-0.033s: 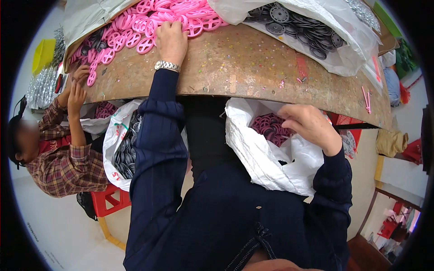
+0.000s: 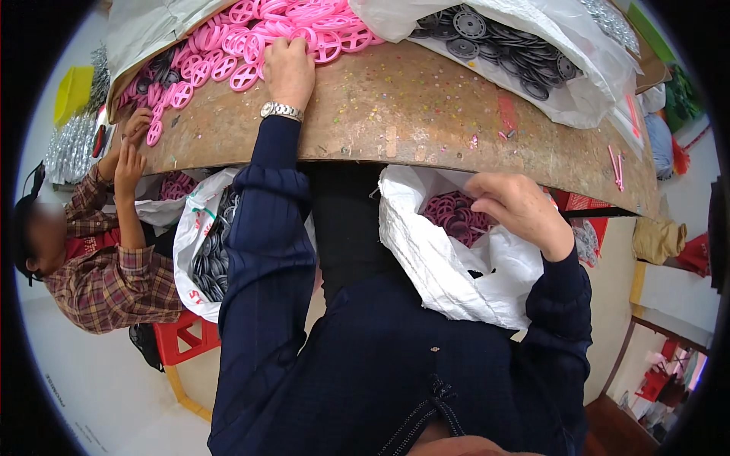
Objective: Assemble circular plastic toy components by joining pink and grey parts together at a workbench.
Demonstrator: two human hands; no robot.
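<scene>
Sorting or gathering of small plastic parts at a wooden table [image 2: 357, 114]. A pile of pink wheels [image 2: 327, 47] is spread by the table's far edge, toward its left corner, partly within the mouth of an opened sack. The left hand [image 2: 289, 72] is laid on the near side of this pile, its fingers bent down against the wheels; their tips are hidden, so whether a wheel is pinched cannot be told. The right hand [image 2: 521, 209] is held below the table's near edge, over the mouth of a white sack [image 2: 426, 262] in which purple rings [image 2: 456, 216] are contained. Its fingers are curled with the thumb drawn near them, and whether anything is gripped between them cannot be told. The step in hand is judged to be the picking of wheels from the pile, with the sack kept within reach. For the next move, a single wheel would need to be parted from its overlapping neighbours and taken by the rim. Black discs [image 2: 470, 24] are held in a bag toward the far right corner, well apart from both hands.
</scene>
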